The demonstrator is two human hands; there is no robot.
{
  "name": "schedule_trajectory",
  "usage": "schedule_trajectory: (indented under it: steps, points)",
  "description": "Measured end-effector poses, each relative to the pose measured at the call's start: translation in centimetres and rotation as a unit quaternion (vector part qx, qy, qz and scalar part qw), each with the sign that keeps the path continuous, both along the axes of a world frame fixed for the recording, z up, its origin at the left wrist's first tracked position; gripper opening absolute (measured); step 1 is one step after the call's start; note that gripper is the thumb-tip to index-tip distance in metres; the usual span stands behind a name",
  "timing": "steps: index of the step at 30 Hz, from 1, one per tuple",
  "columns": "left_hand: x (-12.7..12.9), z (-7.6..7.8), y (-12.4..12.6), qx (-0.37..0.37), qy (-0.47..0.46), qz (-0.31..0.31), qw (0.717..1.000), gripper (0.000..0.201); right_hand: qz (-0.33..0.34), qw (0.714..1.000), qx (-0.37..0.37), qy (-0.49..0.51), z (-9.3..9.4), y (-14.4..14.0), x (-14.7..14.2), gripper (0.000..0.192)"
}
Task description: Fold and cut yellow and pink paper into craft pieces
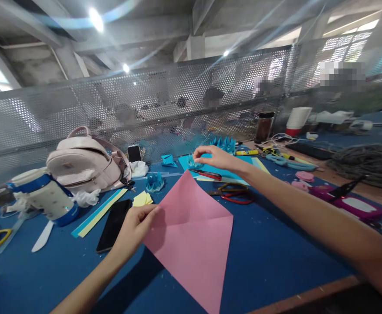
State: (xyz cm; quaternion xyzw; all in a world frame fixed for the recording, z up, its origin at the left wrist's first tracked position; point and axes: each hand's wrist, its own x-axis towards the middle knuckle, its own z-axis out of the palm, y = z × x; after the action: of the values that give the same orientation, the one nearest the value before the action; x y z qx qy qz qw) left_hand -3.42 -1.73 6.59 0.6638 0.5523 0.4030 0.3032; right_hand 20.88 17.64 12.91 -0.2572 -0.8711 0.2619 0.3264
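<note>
Fingers of the left hand (135, 224) pinch the pink paper sheet (191, 235), which might crease while the right hand (210, 157), beyond it, pinches a blue origami piece (194, 163).

Creased pink paper square (191, 231), corner-up; small, perhaps folded, teal piece (194, 163)

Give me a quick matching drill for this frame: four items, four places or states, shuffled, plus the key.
Items
1. pink paper
2. black phone
3. pink backpack
4. small blue folded piece

Places or states
A. far left of the table, against the mesh screen
B. lying flat, screen dark, just left of the left hand
C. pinched at one corner by the left hand
D. under the right hand's fingertips, farther back on the table

Pairs: 1-C, 2-B, 3-A, 4-D
</note>
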Motion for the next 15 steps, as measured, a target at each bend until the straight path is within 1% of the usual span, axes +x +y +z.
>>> schedule_trajectory:
  steps: [2,4,6,9,11,13,15]
  points:
    - [0.1,0.0,0.2,0.001,-0.01,0.002,1.0,0.046,-0.005,0.999,-0.011,0.035,-0.5,0.4,-0.1,0.021]
    - [0.2,0.1,0.6,0.004,-0.019,0.002,1.0,0.045,0.032,0.998,-0.042,0.047,-1.0,-0.1,-0.5,0.025]
    - [0.4,0.2,0.9,0.006,-0.024,0.003,1.0,0.045,0.068,0.995,-0.068,0.022,-1.3,-1.1,-1.0,0.027]
    - [0.4,0.0,1.4,-0.005,-0.033,-0.008,0.999,0.04,0.049,0.997,-0.056,-0.035,-1.5,-2.7,-1.4,0.019]
    - [0.3,-0.1,1.8,-0.023,-0.054,-0.013,0.998,0.032,0.044,0.997,-0.053,-0.043,-1.5,-3.4,-1.6,0.017]
    - [0.4,-0.1,2.5,-0.029,-0.074,0.001,0.997,0.03,0.054,0.996,-0.065,-0.041,-1.6,-3.8,-1.9,0.015]
    - [0.6,0.1,3.4,-0.008,-0.079,0.034,0.996,0.027,0.067,0.993,-0.09,-0.031,-1.8,-4.2,-2.3,0.016]
